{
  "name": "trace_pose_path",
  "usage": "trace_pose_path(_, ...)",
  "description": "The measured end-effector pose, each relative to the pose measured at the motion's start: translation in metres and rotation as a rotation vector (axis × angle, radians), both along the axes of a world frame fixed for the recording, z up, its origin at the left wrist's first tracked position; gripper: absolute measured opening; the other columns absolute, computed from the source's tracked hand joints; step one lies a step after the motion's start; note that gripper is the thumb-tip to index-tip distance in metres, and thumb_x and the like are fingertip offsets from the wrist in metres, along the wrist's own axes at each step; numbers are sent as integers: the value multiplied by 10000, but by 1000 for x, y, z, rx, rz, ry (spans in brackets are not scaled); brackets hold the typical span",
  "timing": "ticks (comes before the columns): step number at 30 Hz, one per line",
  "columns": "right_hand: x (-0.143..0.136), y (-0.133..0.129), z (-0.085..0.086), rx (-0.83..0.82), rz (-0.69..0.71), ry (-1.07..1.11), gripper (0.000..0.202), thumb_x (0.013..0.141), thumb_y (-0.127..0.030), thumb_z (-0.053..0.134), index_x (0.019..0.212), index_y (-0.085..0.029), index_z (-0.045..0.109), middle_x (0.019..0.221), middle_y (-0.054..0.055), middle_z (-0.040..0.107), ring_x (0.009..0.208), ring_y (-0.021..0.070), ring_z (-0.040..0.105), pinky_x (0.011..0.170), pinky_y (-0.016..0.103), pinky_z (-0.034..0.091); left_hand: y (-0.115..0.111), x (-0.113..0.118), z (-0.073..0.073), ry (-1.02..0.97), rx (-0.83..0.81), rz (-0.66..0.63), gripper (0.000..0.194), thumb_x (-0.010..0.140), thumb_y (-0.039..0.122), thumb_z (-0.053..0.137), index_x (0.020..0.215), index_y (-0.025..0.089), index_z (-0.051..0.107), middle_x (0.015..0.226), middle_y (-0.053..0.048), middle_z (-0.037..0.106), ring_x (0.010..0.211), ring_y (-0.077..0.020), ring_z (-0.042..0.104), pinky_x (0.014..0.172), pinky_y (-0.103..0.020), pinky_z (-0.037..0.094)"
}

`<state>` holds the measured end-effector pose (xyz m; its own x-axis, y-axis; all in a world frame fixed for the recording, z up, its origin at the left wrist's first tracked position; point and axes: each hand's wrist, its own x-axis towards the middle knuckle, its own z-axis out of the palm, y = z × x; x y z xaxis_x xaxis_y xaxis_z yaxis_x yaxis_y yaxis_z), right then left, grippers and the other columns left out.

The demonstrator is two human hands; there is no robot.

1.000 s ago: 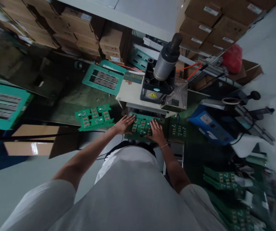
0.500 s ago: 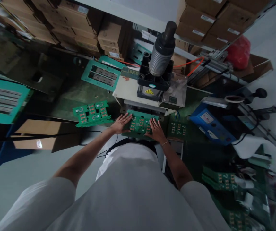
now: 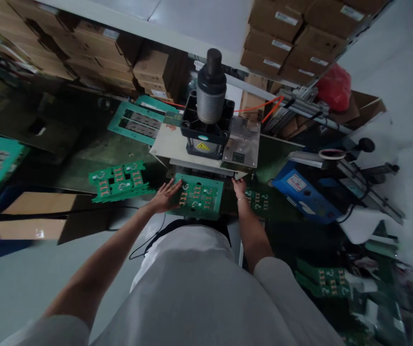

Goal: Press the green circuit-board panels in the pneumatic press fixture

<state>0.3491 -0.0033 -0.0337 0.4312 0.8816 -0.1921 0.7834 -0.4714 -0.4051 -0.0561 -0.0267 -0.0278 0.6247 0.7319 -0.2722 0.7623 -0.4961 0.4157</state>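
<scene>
A green circuit board panel point(image 3: 212, 198) with rows of copper-coloured parts lies in front of the press point(image 3: 208, 117). My left hand point(image 3: 166, 196) rests at the panel's left edge, fingers stretched out and apart. To the right of the panel, my right hand point(image 3: 239, 187) is at the front right corner of the press, away from the panel. Its fingers point forward and look extended, holding nothing that I can see; the fingertips are small and dim. Beside that wrist lies another circuit board point(image 3: 258, 198).
On the left are a stack of green boards point(image 3: 118, 181) and teal frames point(image 3: 134, 122). A blue machine point(image 3: 303, 192) stands on the right, with more boards point(image 3: 331, 282) below it. Cardboard boxes point(image 3: 152, 67) line the back; an open carton point(image 3: 33, 211) sits lower left.
My right hand has left the panel's right side and moved right to the corner of the press. My left hand stays at the panel's left edge. The whole view has shifted.
</scene>
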Motion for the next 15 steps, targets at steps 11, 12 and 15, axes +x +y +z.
trace_pose_path(11,56,-59,28,-215,-197,-196,426,975,-415,647,1237,-85,708,1136,162,754,1009,209,685,877,274,482,-3,9,5,-80,128,221,996,899,526,567,1706,143,125,1741,-247,213,1618,-427,183,1254,-618,304)
trace_pose_path(12,65,-71,31,-247,-245,-247,433,1000,-416,609,1210,-52,711,1124,194,743,999,228,681,866,299,482,-6,11,7,-101,157,258,994,915,528,554,1708,148,91,1745,-254,189,1617,-437,172,1247,-640,307)
trace_pose_path(15,83,-103,37,-295,-283,-321,556,1072,-444,459,1113,53,705,1085,269,700,960,258,651,831,364,456,-18,21,17,-132,215,333,977,967,526,522,1708,155,5,1761,-259,93,1625,-443,127,1244,-662,311)
